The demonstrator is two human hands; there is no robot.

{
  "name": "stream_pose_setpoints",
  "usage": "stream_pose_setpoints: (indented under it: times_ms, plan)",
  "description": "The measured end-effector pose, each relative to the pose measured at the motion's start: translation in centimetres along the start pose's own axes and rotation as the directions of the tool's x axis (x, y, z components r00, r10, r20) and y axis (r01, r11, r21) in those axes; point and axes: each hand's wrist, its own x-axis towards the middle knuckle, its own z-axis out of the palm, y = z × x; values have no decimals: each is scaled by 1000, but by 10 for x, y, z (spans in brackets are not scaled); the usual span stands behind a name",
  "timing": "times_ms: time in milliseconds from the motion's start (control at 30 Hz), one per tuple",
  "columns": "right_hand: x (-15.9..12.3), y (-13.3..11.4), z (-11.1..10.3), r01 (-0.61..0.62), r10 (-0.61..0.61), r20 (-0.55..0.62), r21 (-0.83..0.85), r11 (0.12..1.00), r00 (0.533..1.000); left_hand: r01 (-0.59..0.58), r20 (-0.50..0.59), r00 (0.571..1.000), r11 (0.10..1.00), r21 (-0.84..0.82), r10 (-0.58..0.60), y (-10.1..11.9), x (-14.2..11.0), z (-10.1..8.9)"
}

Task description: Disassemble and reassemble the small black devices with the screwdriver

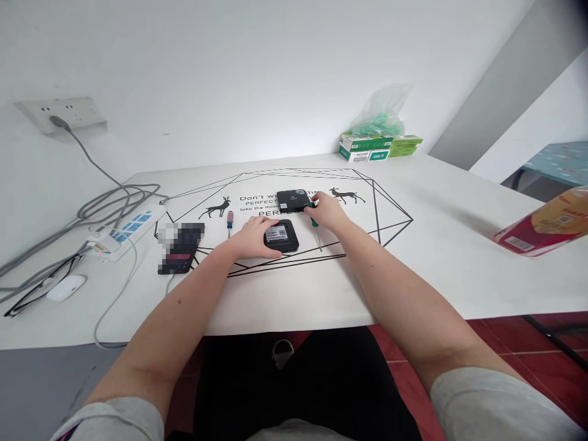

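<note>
My left hand [255, 237] is closed around the left side of a small black square device [287, 243], thumb at its near edge and fingers at its far edge. A white label with a printed code shows on its top. My right hand [329, 211] has its thumb and fingers closed at the right edge of a flat black cover [291, 199] just beyond the device. Partly under those fingers lies a green-handled screwdriver [315, 223], its shaft pointing toward me. A second screwdriver [230, 219], with a red and blue handle, lies left of my left hand.
At left are a phone [186, 248] on a cable, a power strip [138, 225] with coiled cords, a white earbud case [67, 287] and glasses [43, 288]. Green boxes [366, 147] under a plastic bag [383, 116] stand at the back; a red-yellow packet [546, 223] is at right.
</note>
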Motion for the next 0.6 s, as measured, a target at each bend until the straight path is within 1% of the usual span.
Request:
stream_pose_setpoints:
  times_ms: [67, 133, 233, 333, 400, 467, 533, 600]
  plan:
    - [0, -2, -1, 55, -41, -109, 126, 990, 993, -10, -7, 1000, 1000, -6, 10, 1, 1, 2]
    - [0, -4, -1, 137, -81, -229, 241, 961, 970, -4, 2, 1000, 1000, 7, 4, 2, 2, 2]
    - [-4, -7, -2, 293, -159, -371, 339, 894, 915, 9, 46, 999, 1000, 28, -10, 2, 0, -1]
    - [-13, -11, -2, 446, -231, -476, 410, 795, 849, 68, 141, 987, 996, 58, -75, 0, -3, -8]
    - [-18, -14, -1, 519, -265, -520, 436, 735, 812, 114, 196, 972, 990, 85, -129, -2, -4, -12]
    - [-21, -17, 1, 561, -297, -536, 439, 702, 790, 138, 222, 962, 986, 97, -157, -5, -5, -14]
    - [-22, -18, 3, 579, -331, -526, 423, 697, 783, 148, 220, 962, 985, 88, -164, -7, -5, -14]
    - [-22, -19, 5, 588, -367, -510, 387, 710, 778, 153, 214, 963, 985, 75, -166, -9, -5, -13]
